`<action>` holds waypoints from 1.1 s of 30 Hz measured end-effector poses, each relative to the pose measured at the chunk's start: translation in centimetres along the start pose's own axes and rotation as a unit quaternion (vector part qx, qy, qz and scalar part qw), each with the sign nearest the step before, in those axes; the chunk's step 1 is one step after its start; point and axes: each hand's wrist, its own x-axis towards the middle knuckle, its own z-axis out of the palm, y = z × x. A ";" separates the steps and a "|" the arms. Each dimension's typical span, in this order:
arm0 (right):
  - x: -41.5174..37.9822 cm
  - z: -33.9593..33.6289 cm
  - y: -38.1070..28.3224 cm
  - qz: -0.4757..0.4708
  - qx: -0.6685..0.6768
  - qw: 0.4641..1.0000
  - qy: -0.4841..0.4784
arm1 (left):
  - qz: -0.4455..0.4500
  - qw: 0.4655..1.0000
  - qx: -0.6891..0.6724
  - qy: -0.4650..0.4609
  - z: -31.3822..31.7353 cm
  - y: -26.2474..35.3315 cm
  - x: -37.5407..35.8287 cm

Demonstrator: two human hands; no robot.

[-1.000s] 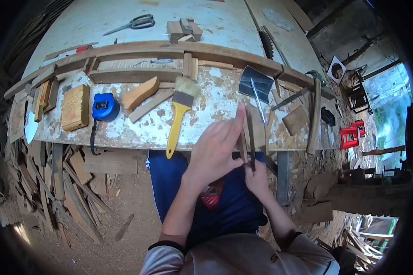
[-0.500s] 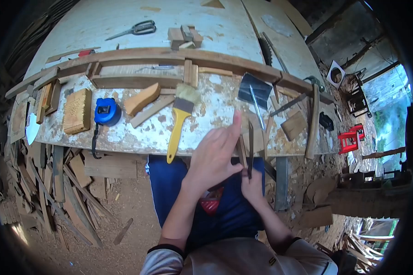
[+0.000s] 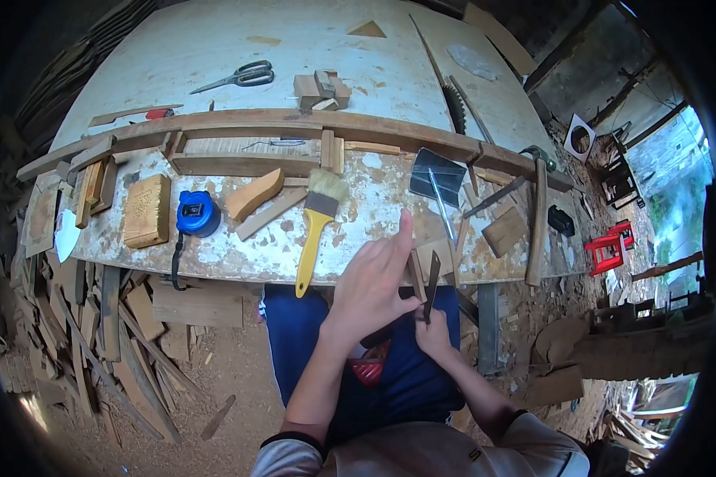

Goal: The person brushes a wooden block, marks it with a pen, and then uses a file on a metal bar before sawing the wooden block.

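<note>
My left hand (image 3: 366, 288) is raised at the table's front edge, back towards me, its index finger stretched out and its thumb apart. Beside its thumb stands a narrow wooden strip (image 3: 416, 275). My right hand (image 3: 433, 332) is low over my lap, closed around the lower end of a dark, narrow blade-like tool (image 3: 432, 285) that points upward. Behind that tool a pale wood block (image 3: 439, 259) lies at the table edge. A yellow-handled paintbrush (image 3: 314, 238) rests to the left of my left hand.
On the worktable (image 3: 358, 246) lie a blue tape measure (image 3: 197, 213), a wood block (image 3: 146, 211), a curved wood piece (image 3: 256, 193), a dark square sheet (image 3: 445, 189) and scissors (image 3: 243, 75). A long wooden frame (image 3: 294, 119) crosses it. Wood scraps (image 3: 135, 358) cover the floor at left.
The whole view has shifted, so the table and its objects sit slightly lower. The dark tool leans a little differently in my right hand. My left hand keeps nearly the same pose.
</note>
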 end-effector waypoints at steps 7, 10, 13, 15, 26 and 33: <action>0.6 -0.5 -0.7 0.002 -0.025 1.000 -0.001 | -0.005 1.000 0.005 0.001 -0.2 0.0 0.2; 0.8 -1.1 -0.7 0.030 -0.007 0.999 -0.028 | -0.010 1.000 0.012 0.006 0.1 -0.2 0.1; 1.8 -2.4 -5.7 -0.004 0.004 1.000 -0.008 | -0.016 1.000 0.016 -0.005 0.2 0.1 -0.1; 1.1 -1.1 -2.6 -0.005 -0.004 1.000 0.009 | -0.013 1.000 0.018 -0.006 -0.1 0.1 0.1; 0.2 0.1 -1.0 0.015 -0.023 1.000 0.000 | -0.005 0.999 0.031 -0.008 -0.2 0.1 -0.1; 0.4 -0.3 0.0 -0.001 -0.027 1.000 0.006 | -0.008 1.000 0.016 -0.008 -0.1 0.1 0.0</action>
